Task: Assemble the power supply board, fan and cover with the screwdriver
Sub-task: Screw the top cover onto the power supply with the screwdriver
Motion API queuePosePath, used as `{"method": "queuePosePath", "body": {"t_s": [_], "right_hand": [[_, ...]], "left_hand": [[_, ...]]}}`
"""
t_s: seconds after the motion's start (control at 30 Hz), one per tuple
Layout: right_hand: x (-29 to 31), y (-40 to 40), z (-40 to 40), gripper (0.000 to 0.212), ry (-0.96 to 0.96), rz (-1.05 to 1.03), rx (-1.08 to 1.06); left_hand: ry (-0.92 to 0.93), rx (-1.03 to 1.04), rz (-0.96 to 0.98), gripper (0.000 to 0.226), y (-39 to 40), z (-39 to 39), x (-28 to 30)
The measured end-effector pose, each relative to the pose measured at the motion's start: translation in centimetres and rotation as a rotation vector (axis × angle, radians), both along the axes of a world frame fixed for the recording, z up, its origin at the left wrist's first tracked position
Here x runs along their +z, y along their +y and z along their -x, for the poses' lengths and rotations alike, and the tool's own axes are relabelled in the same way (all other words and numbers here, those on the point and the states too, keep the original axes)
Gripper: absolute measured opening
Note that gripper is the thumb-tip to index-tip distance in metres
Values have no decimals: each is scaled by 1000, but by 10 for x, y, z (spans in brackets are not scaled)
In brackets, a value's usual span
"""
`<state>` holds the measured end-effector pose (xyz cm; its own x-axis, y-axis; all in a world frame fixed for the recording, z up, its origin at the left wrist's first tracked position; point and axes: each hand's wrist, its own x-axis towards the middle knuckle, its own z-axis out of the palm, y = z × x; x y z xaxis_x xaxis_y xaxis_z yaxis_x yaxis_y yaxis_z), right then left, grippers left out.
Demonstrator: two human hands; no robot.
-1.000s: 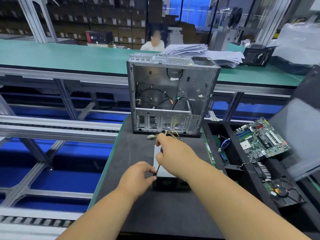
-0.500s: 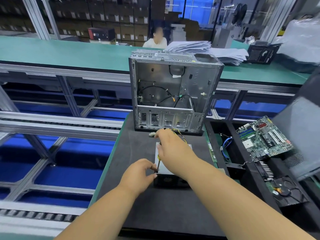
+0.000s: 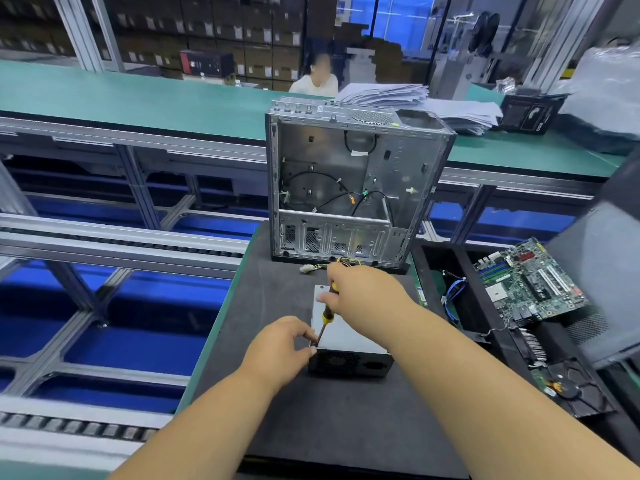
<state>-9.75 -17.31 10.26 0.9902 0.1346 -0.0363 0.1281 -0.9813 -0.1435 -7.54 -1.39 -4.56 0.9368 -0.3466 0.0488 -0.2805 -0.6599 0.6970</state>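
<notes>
Right hand point(image 3: 363, 292) curled round the yellow-and-black handle of the screwdriver point(image 3: 325, 317), fingers wrapped tight on the upper end. Shaft slanting down and toward the near-left, tip set at the near-left corner of the power supply point(image 3: 346, 336). Left hand point(image 3: 282, 348) just beside that same corner, thumb and forefinger pinched together right at the tip of the shaft; whether a screw sits between them, too small to tell. Power supply lying flat on the dark mat point(image 3: 329, 420), silver cover facing up, black vented end with the fan grille facing the viewer. Bundle of yellow and black wires point(image 3: 341, 262) running out of its far end, ending in a white connector point(image 3: 305, 268) on the mat. Beyond that, an open computer case point(image 3: 356, 181) standing upright at the far edge of the mat, bare metal inside with loose black cables. To the right, a black tray point(image 3: 446, 268) holding a green motherboard point(image 3: 530, 280) tilted against its side, with a blue cable point(image 3: 455, 294) near it. Further toward the near-right, a black fan part point(image 3: 571, 386) lying in the tray. Behind the case, a green bench point(image 3: 138, 102) with a stack of papers point(image 3: 415, 98), and a seated person point(image 3: 317, 79) past it.
</notes>
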Motion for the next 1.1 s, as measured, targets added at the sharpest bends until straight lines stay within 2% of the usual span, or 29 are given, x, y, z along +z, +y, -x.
{"method": "queuePosePath", "body": {"t_s": [0.07, 0.13, 0.17, 0.27, 0.37, 0.43, 0.53, 0.67, 0.73, 0.77, 0.87, 0.93, 1.1], "right_hand": [[-1, 2, -4, 42, -19, 137, -114], [-8, 4, -3, 49, -59, 185, -172], [-12, 5, -2, 44, -82, 145, -172], [-12, 7, 3, 9, -82, -96, -78], [-10, 7, 3, 23, -103, -116, 13], [-13, 8, 5, 19, -154, -27, -46], [-23, 6, 9, 31, -182, 57, -162], [-17, 2, 10, 7, -127, -158, -114], [-12, -1, 9, 3, -111, -183, -46], [-10, -1, 8, 2, -120, -154, -23], [-13, 0, 8, 23, -139, 23, -61], [-15, 0, 8, 30, -155, 61, -77], [-8, -4, 8, 10, -39, -143, 64]], "left_hand": [[1, -4, -9, 29, 0, 0, 1], [3, -10, -11, 29, 0, 1, 1], [1, -11, -8, 28, 0, 2, 1], [-18, -21, 3, 21, 1, 3, 1], [-14, -9, 7, 17, 1, 4, 1], [-5, -12, 10, 17, 1, 4, 1], [-7, -25, 7, 21, 1, 4, 0], [-15, -13, 14, 28, 2, 6, -2], [-12, -4, 22, 28, 1, 6, -2], [-12, 0, 24, 28, 1, 6, -2], [-14, 1, 26, 29, 1, 6, -2], [-17, 1, 29, 30, 1, 6, -3], [-19, 15, 42, 29, 1, 7, -4]]}}
